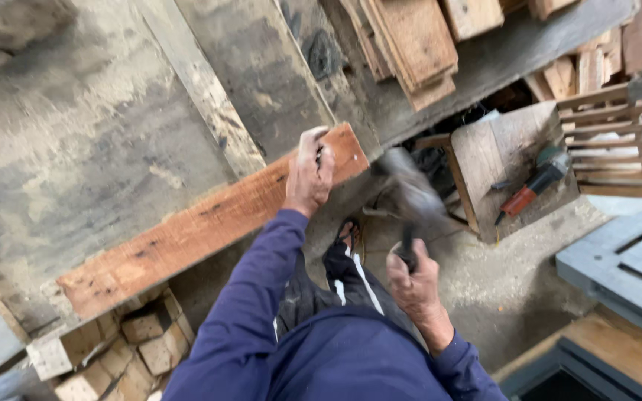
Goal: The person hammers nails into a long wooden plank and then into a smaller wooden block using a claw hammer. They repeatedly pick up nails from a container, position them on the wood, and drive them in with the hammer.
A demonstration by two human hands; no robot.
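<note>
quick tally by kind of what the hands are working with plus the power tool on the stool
Reddish plank under the left hand: 1
Hammer, blurred, in the right hand: 1
Orange power tool on the wooden stool: 1
Total: 3

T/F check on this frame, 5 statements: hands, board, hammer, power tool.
1. The left hand grips the far end of a reddish wooden board. True.
2. The right hand is empty. False: it is closed around the handle of a hammer, whose head is motion-blurred.
3. The board lies flat on the floor. False: it rests on a grey, worn workbench.
4. An orange and black power tool lies on a small wooden stand to the right. True.
5. Both hands hold the board. False: only the left hand is on it; the right hand is apart from it, holding the hammer.
</note>
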